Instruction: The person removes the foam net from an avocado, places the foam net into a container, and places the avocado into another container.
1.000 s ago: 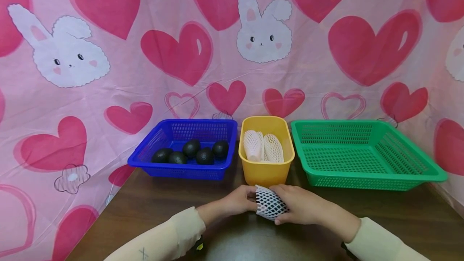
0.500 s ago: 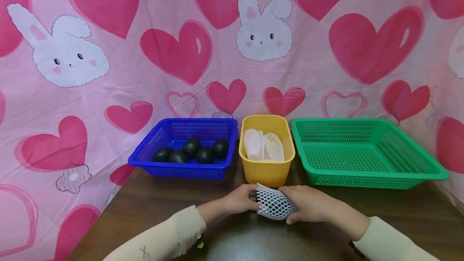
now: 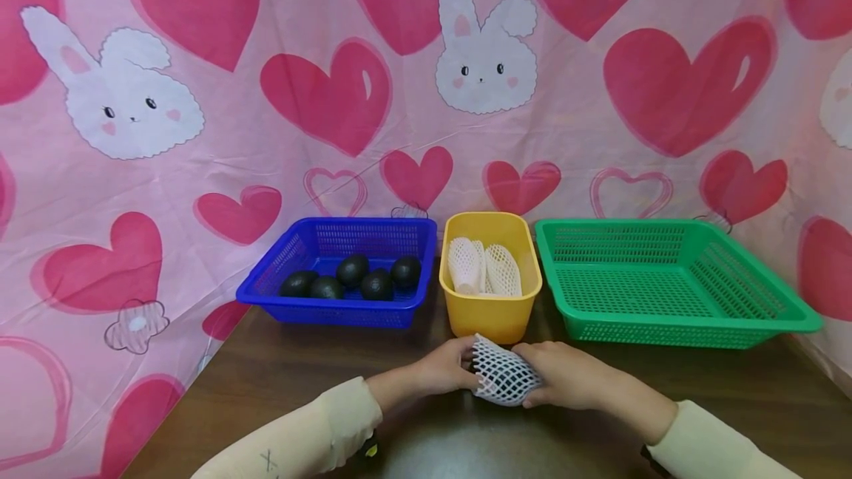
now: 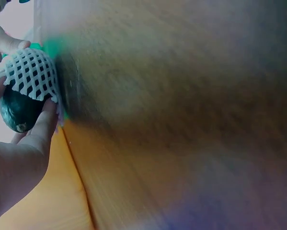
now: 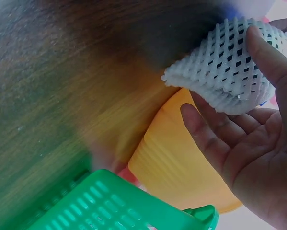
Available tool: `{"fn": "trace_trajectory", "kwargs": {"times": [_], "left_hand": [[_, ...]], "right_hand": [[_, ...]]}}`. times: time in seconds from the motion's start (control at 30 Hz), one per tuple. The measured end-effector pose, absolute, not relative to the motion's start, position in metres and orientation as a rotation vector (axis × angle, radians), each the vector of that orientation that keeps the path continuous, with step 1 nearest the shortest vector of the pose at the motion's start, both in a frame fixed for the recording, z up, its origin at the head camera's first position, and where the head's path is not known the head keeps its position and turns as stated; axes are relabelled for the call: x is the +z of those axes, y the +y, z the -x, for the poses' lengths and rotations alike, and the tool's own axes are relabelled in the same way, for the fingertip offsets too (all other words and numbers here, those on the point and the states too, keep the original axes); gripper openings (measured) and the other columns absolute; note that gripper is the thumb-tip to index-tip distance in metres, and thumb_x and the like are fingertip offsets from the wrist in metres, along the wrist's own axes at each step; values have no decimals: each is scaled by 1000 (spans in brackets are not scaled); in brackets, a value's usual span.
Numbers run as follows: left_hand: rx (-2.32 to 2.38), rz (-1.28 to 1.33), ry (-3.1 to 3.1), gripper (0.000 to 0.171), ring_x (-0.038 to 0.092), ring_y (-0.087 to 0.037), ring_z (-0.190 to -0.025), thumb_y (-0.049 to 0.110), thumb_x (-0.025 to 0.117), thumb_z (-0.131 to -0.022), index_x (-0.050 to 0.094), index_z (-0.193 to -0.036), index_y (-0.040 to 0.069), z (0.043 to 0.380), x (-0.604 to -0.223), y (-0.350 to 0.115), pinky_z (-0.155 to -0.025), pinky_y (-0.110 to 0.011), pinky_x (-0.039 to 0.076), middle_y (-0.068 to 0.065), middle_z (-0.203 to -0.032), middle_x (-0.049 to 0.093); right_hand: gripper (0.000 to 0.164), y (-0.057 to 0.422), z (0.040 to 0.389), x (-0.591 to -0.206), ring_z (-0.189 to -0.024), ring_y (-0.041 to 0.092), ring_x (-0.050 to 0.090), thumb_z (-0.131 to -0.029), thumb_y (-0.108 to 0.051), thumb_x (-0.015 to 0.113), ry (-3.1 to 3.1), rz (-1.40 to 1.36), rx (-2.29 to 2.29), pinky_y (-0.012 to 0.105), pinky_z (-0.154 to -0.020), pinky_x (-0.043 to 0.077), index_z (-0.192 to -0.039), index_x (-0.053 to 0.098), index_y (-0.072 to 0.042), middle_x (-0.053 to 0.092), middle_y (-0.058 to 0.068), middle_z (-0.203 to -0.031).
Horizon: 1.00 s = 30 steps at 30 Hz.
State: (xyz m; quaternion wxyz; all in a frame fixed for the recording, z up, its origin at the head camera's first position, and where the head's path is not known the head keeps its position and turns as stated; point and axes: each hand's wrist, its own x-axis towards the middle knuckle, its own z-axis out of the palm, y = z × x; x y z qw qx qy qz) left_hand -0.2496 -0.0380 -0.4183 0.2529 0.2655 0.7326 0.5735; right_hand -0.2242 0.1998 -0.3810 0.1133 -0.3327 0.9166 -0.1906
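Observation:
A dark green avocado [image 4: 19, 111] sits partly inside a white foam net [image 3: 504, 373], its stem end bare in the left wrist view. My left hand [image 3: 444, 368] grips it at the net's open end, fingertips along the net's edge. From the other side my right hand [image 3: 569, 375] holds the covered part; in the right wrist view its thumb [image 5: 268, 55] lies across the mesh. Both hands are low over the table, just in front of the yellow bin [image 3: 491, 316]. Several more foam nets [image 3: 502, 270] lie in that bin.
Left of the bin, a blue basket [image 3: 333, 314] holds several bare avocados [image 3: 376, 284]. On the right stands a green basket [image 3: 655, 327] with nothing in it. A pink curtain [image 3: 413, 117] with hearts and rabbits hangs behind the brown table [image 3: 279, 368].
Over the last second the right hand has shifted slightly right along the foam net, and more of the mesh shows between the hands. The left hand has barely moved.

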Motion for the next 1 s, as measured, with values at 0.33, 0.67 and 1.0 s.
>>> {"fn": "trace_trajectory", "kwargs": {"times": [0.33,0.67,1.0], "left_hand": [[1482,-749,2134,38,59,-7,-88,-4,74,-78,63,-114,-2,248,-417,-43,-81,-22,48,-1,-101,68],[1425,-648,2238,43,59,-11,-92,4,80,-76,65,-117,1,249,-414,-52,-85,-27,47,-1,-103,68],[1436,-620,2258,53,60,-13,-96,10,81,-76,61,-123,-3,251,-413,-62,-86,-28,48,-5,-108,68]], "right_hand": [[49,202,223,-383,-80,4,57,-74,-28,85,2726,1001,-582,32,-73,52,-114,62,-10,63,-8,-96],[31,202,225,-383,-73,2,55,-80,-22,81,2759,1070,-592,28,-68,52,-103,64,-12,63,-10,-88],[24,201,225,-381,-69,1,54,-81,-19,80,2776,1139,-595,26,-63,52,-98,64,-14,63,-12,-84]]}}
